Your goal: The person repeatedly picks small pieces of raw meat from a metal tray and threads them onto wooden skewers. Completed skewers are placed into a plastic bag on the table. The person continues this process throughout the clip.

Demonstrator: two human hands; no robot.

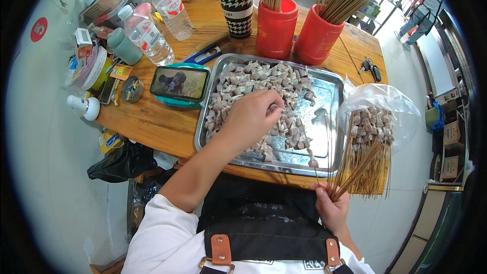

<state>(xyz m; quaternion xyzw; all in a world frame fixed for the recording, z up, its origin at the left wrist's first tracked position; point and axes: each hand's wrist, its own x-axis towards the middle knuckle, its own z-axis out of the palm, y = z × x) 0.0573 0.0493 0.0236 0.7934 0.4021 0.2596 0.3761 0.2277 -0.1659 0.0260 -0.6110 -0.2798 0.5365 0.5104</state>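
A steel tray (331, 121) in front of me holds many small pale pieces of meat (255, 76), heaped mostly on its left side. Over the heap is my left hand (257, 112), thumb and forefinger pinched around a meat piece partly hidden by the fingers. By the tray's near right corner, my right hand (333, 205) grips a bundle of thin bamboo skewers (357, 171). One skewer in that hand points up over the tray with meat (312, 160) threaded on it. Loaded skewers (373, 125) lie side by side on a clear plastic bag (403, 102) at the right.
Two red canisters (277, 30) of skewers and a houndstooth cup (236, 11) stand behind the tray. Left of it, a phone (179, 83) playing video rests on a teal container, near water bottles (146, 38) and an ashtray (132, 89). Keys (371, 69) lie right. A person (422, 11) stands beyond.
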